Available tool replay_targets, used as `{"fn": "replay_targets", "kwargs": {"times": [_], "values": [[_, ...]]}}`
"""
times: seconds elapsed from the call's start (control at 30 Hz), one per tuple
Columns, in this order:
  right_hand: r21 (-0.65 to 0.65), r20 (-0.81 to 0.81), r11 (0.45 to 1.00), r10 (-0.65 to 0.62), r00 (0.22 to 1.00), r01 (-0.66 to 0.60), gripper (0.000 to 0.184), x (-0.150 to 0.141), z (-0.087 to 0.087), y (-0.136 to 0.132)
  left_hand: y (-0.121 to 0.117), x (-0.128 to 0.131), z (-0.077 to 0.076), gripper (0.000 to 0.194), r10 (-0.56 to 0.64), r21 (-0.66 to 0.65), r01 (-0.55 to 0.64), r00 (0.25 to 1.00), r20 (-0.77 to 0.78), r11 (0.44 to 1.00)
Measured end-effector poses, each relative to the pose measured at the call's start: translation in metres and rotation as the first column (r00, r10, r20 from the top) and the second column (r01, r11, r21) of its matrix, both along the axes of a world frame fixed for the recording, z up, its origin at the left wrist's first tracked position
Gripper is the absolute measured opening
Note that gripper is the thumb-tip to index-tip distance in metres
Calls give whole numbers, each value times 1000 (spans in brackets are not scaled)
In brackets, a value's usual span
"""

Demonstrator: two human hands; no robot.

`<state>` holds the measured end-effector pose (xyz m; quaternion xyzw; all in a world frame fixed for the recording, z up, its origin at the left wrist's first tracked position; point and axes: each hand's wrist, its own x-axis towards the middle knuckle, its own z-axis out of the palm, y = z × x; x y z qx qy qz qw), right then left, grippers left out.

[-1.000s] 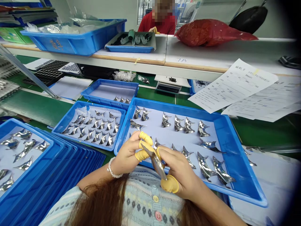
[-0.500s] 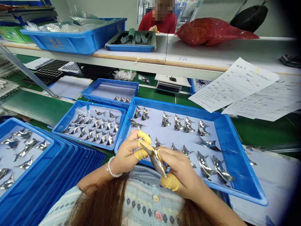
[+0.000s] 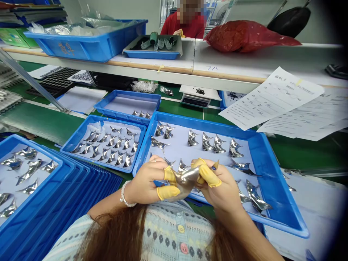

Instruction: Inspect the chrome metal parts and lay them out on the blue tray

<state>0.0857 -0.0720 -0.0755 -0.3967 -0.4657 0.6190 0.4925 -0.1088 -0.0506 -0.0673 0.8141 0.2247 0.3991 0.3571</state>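
A curved, polished metal piece (image 3: 186,180) is held between the left hand (image 3: 144,179) and right hand (image 3: 213,185), both grips closed narrowly on it, above a blue plastic tray (image 3: 206,124).

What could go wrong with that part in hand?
The polished metal part could slip from the yellow finger cots and fall on the other parts in the blue tray, possibly scratching them. Its pointed tips might also nick the right hand where skin is bare.
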Motion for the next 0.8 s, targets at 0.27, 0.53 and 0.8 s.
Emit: {"fn": "replay_targets", "kwargs": {"times": [0.27,0.53,0.8], "values": [[-125,-132,992,-21,991,5,42,-8,2,10,2,7,-11,35,103,-729,101,968,230,677],[-140,-148,962,215,965,-236,31,-7,0,1,15,16,-22,39,338,-856,269,834,436,442],[-251,-192,938,195,962,-240,32,-8,5,-1,19,23,-31,38,375,-874,355,800,468,333]]}}
